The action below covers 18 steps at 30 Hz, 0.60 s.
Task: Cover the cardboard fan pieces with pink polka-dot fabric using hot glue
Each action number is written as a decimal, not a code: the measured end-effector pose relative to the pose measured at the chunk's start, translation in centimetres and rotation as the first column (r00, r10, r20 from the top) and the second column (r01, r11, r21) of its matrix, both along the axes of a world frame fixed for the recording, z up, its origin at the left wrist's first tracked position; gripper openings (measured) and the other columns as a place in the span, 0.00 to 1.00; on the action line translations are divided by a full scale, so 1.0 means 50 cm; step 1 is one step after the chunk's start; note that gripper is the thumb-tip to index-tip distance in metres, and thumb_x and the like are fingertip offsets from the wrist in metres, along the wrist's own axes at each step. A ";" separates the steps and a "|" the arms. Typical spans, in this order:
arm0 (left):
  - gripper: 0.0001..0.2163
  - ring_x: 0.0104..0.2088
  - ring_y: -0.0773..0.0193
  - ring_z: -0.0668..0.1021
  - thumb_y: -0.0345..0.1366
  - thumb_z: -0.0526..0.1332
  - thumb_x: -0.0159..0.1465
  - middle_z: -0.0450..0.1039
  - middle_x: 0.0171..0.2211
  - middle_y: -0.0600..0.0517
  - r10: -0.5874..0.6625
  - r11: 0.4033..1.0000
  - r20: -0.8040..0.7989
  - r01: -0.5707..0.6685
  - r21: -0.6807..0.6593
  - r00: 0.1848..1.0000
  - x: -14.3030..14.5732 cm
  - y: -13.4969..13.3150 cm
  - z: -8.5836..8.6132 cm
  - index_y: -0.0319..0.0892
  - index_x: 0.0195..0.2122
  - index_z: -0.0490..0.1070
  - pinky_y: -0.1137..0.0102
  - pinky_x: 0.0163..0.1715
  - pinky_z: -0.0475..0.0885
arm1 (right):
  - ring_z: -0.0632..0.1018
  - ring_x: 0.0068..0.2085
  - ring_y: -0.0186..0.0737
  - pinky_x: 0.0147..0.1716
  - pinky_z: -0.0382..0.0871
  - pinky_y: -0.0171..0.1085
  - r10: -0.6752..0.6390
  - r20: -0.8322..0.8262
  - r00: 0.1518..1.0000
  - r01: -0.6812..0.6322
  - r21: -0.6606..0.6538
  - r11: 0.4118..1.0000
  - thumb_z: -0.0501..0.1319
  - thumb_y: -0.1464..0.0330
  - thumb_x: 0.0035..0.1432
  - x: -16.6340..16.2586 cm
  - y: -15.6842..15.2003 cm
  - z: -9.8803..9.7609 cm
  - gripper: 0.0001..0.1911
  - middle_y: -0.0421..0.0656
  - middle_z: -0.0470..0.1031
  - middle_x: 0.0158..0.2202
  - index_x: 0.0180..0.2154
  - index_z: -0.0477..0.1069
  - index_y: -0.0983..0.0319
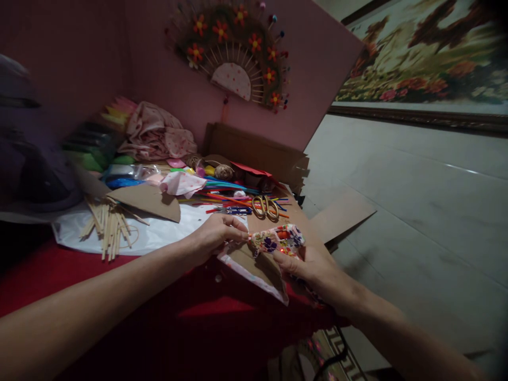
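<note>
My right hand (pixel 304 264) grips a small floral-patterned glue gun (pixel 278 239) with a red light, held over a cardboard piece (pixel 254 264) edged with patterned fabric. My left hand (pixel 218 233) is closed in a pinch at the gun's nozzle end, fingertips pressed on the edge of the cardboard. What the fingers pinch is too small to make out.
Gold-handled scissors (pixel 265 206), coloured sticks (pixel 226 198), a twine ball (pixel 224 171), wooden sticks (pixel 107 225), a cardboard cutout (pixel 151 201) and pink dotted fabric (pixel 154 132) crowd the red table (pixel 79 275). A flowered fan decoration (pixel 238 53) hangs on the pink board behind. Tiled floor lies to the right.
</note>
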State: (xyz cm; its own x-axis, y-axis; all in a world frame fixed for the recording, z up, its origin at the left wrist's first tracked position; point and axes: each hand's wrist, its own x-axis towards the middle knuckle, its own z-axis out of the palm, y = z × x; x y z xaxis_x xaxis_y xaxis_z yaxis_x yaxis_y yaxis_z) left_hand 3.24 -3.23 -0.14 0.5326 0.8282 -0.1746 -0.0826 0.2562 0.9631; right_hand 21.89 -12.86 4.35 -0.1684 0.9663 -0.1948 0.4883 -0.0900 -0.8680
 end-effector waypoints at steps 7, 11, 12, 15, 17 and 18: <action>0.06 0.20 0.67 0.72 0.27 0.63 0.43 0.71 0.19 0.52 0.017 1.000 -0.017 -0.017 0.004 1.000 0.001 0.001 -0.002 0.37 0.24 0.73 0.71 0.21 0.64 | 0.65 0.24 0.35 0.26 0.61 0.36 0.072 -0.028 0.997 -0.073 -0.003 0.997 0.57 0.48 0.54 -0.010 -0.001 0.006 0.23 0.38 0.64 0.19 0.25 0.69 0.61; 0.06 0.21 0.66 0.73 0.27 0.63 0.43 0.72 0.20 0.51 0.007 1.000 -0.021 -0.008 -0.002 1.000 0.000 -0.001 0.000 0.37 0.25 0.73 0.71 0.22 0.64 | 0.64 0.24 0.35 0.26 0.61 0.36 0.079 -0.018 0.997 -0.079 0.006 0.997 0.57 0.49 0.55 -0.015 0.000 0.008 0.22 0.38 0.63 0.19 0.24 0.67 0.61; 0.06 0.21 0.66 0.73 0.27 0.64 0.43 0.72 0.20 0.51 0.006 1.000 -0.016 -0.006 -0.005 1.000 0.000 -0.001 0.000 0.37 0.25 0.73 0.71 0.22 0.65 | 0.64 0.24 0.34 0.26 0.60 0.35 0.076 -0.015 0.997 -0.076 0.006 0.997 0.57 0.49 0.55 -0.015 0.001 0.008 0.22 0.38 0.63 0.19 0.24 0.67 0.61; 0.06 0.21 0.66 0.73 0.27 0.64 0.43 0.72 0.20 0.51 0.003 1.000 0.011 -0.003 -0.018 1.000 -0.001 -0.002 0.001 0.37 0.25 0.73 0.71 0.22 0.64 | 0.62 0.22 0.32 0.24 0.59 0.34 0.044 -0.009 0.999 -0.044 -0.004 0.999 0.57 0.49 0.55 -0.012 0.002 0.009 0.23 0.37 0.62 0.19 0.23 0.66 0.62; 0.06 0.20 0.66 0.73 0.28 0.65 0.44 0.72 0.19 0.51 -0.004 1.000 0.031 0.005 -0.029 1.000 -0.001 -0.002 0.000 0.37 0.25 0.73 0.72 0.21 0.64 | 0.61 0.21 0.30 0.21 0.57 0.32 0.005 -0.006 1.000 -0.005 -0.023 1.000 0.57 0.48 0.54 -0.007 0.001 0.013 0.23 0.37 0.62 0.20 0.24 0.65 0.62; 0.06 0.20 0.66 0.73 0.29 0.65 0.44 0.72 0.19 0.51 -0.008 0.999 0.037 0.009 -0.033 0.999 -0.001 -0.001 0.000 0.37 0.25 0.72 0.72 0.21 0.64 | 0.62 0.21 0.29 0.20 0.56 0.32 -0.011 -0.002 1.000 0.011 -0.035 0.999 0.57 0.48 0.54 -0.005 0.000 0.016 0.24 0.37 0.62 0.20 0.24 0.66 0.63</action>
